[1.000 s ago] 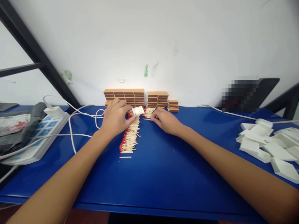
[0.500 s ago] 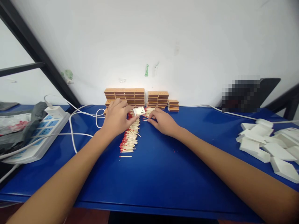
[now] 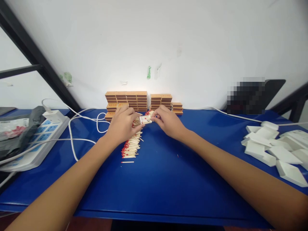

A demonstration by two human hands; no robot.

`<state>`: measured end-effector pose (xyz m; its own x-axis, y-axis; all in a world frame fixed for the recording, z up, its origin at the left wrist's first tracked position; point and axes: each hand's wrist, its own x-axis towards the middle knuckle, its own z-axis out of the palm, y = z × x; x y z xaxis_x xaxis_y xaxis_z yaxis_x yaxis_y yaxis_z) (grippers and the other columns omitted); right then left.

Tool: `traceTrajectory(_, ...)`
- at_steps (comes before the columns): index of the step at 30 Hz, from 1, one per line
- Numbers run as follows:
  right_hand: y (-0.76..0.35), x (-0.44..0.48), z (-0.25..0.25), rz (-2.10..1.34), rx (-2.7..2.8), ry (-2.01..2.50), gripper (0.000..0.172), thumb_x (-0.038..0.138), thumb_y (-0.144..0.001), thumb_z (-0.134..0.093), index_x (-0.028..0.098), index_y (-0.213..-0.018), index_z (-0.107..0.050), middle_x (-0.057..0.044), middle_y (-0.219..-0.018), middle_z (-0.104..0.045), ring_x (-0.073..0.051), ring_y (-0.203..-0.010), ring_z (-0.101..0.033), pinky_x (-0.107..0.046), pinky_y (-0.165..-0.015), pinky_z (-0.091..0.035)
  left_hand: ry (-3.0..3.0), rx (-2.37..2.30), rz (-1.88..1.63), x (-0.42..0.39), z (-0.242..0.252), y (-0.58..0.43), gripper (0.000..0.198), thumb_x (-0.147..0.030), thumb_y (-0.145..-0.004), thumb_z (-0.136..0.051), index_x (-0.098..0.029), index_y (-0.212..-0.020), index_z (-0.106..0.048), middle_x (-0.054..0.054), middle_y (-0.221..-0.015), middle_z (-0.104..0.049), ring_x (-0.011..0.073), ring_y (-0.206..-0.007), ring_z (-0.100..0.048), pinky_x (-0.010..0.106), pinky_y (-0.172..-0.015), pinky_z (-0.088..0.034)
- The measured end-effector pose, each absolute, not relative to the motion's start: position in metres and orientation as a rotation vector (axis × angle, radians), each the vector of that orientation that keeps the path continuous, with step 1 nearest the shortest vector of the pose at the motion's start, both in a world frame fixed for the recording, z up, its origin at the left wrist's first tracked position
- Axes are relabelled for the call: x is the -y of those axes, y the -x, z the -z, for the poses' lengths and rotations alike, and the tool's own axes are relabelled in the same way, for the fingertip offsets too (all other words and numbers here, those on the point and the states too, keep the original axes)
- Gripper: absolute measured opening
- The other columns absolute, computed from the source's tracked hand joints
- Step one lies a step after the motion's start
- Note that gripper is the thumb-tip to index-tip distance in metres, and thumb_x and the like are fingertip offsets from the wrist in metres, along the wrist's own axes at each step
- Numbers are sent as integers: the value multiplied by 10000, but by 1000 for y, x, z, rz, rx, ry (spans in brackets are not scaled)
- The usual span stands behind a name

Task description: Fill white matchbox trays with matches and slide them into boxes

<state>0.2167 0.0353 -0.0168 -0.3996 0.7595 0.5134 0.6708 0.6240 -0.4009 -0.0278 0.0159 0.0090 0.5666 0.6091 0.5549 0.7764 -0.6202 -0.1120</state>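
My left hand (image 3: 122, 123) grips a small white matchbox tray (image 3: 145, 119) between thumb and fingers, with a few matchsticks in it. At the tray's right end, my right hand (image 3: 167, 121) is closed in a pinch on matchsticks (image 3: 152, 117), whose number I cannot make out. Beneath and in front of my left hand lies a long heap of red-headed matchsticks (image 3: 131, 144), heads to the left. One loose matchstick (image 3: 127, 162) lies apart at the near end. More matchsticks (image 3: 149, 113) show behind the tray, partly hidden by my hands.
Stacked matchboxes (image 3: 130, 98) stand against the wall, with a second stack (image 3: 161, 99) and a low pile (image 3: 177, 108) to their right. White trays (image 3: 262, 144) lie heaped at right. A power strip (image 3: 45, 138) and white cables (image 3: 71, 128) occupy the left.
My right hand has moved left and up, bringing its matchsticks to the tray's right end. The tray has shifted slightly right and down, and red match heads now show in it.
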Motion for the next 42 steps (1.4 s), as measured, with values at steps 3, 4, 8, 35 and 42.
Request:
traceTrajectory(3,-213,-32,20,-163,2224,1074,36,198,-1036,-629,206,-1005,-645,-52,-1034,-610,-200,-886,-600,-312,-773,-423,2520,1097,678,-13,-9,24,359,-444,-959,-762,-136,-1138,-802,102,-960,-699,301,-1000,-604,467,-939,-482)
traceTrajectory(4,-212,-32,20,-174,2230,1048,39,193,-1033,-627,207,-1005,-651,-50,-1029,-612,-195,-871,-595,-312,-774,-424,2529,1087,683,-13,-9,24,364,-448,-961,-760,-135,-1143,-803,100,-961,-699,298,-998,-605,465,-940,-483)
traceTrajectory(8,-217,-38,23,-270,2134,958,65,220,-1028,-628,203,-1015,-690,-46,-981,-628,-177,-785,-567,-313,-748,-438,2494,1096,714,-15,-9,26,346,-440,-958,-765,-143,-1131,-804,96,-954,-701,302,-997,-596,464,-924,-479)
traceTrajectory(35,-227,-49,38,-167,2241,1329,88,230,-997,-678,198,-916,-668,-72,-1008,-643,-225,-922,-624,-326,-794,-443,2355,1255,688,-20,-12,33,257,-424,-928,-795,-193,-1039,-787,101,-962,-693,319,-1027,-558,463,-918,-425)
traceTrajectory(42,-227,-47,36,-143,2296,1337,73,198,-1027,-651,182,-958,-671,-87,-1035,-648,-230,-947,-634,-322,-808,-445,2347,1240,679,-20,-12,34,285,-429,-924,-805,-172,-1047,-788,107,-964,-695,326,-1034,-569,462,-914,-432)
